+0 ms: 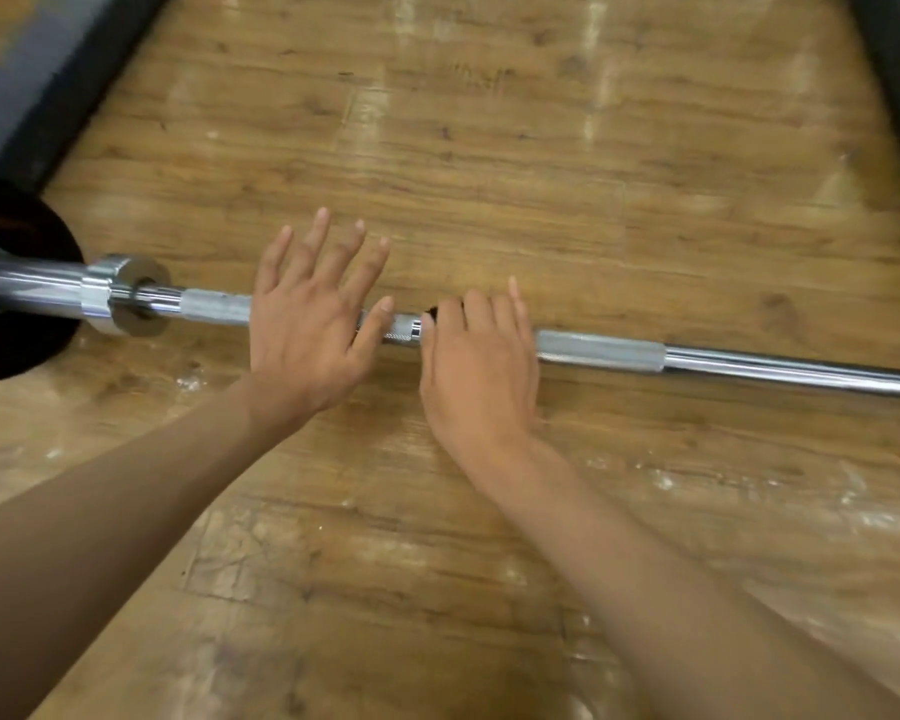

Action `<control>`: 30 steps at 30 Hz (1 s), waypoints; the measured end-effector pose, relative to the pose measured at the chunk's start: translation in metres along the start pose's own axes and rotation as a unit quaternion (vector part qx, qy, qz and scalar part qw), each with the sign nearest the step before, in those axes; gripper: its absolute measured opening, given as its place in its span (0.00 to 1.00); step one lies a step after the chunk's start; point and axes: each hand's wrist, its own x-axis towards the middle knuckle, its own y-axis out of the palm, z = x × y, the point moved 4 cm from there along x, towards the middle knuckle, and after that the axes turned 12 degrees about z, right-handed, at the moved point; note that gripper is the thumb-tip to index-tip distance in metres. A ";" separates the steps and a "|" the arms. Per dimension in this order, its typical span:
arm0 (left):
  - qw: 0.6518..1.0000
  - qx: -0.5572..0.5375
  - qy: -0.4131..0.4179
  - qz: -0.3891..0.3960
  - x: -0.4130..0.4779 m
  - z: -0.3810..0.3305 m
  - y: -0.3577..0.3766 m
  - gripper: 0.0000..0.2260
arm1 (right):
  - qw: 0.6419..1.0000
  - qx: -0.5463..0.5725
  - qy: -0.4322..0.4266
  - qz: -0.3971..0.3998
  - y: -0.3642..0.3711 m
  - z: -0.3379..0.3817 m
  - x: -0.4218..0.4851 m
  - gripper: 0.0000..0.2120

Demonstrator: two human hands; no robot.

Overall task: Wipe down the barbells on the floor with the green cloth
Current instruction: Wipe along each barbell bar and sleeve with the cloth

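Chrome barbell (604, 350) lies on the wood-plank floor (489, 148), long axis left to right across the view, dipping a little toward the right. Its left end carries a collar (126, 293) and a black plate (17, 304), the plate cut off by the frame edge.

Left hand (307, 330): palm down over the knurled stretch just right of the collar, fingers straight and spread, thumb lying along the shaft; holds nothing.

Right hand (481, 366): laid over the bar just beside the left hand, fingers bent forward across it. Whether they clasp the shaft or merely rest there, cannot tell. A dark scrap (440, 311) peeks out by the index finger; too small to identify.

Green cloth: not seen anywhere in view, unless that scrap is it.

Judgement: wiping runs along the axis. The right hand is nearer the long uncovered run of shaft going off to the right; the left hand is nearer the collar end. The bar sits directly under both palms, so no reach is needed, only a slide sideways along it
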 end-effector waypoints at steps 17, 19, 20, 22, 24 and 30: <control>0.997 -0.046 0.002 0.067 -0.128 -0.027 -0.019 0.29 | 0.995 -0.015 -0.022 0.093 -0.022 0.032 -0.093 0.13; 0.996 -0.054 0.002 0.069 -0.144 -0.030 -0.020 0.28 | 0.995 -0.010 -0.040 0.086 -0.036 0.007 -0.115 0.16; 0.996 -0.058 0.003 0.068 -0.153 -0.032 -0.021 0.28 | 0.997 -0.006 -0.028 0.067 -0.044 -0.013 -0.129 0.17; 0.996 -0.066 0.004 0.064 -0.169 -0.037 -0.021 0.27 | 0.999 0.005 0.028 0.037 -0.059 -0.049 -0.152 0.16; 0.996 -0.066 -0.002 0.065 -0.184 -0.040 -0.021 0.27 | 0.994 0.024 0.107 0.016 -0.059 -0.050 -0.167 0.15; 0.990 -0.051 -0.005 0.129 -0.211 -0.046 -0.028 0.27 | 0.991 0.101 0.081 -0.044 -0.039 0.018 -0.181 0.12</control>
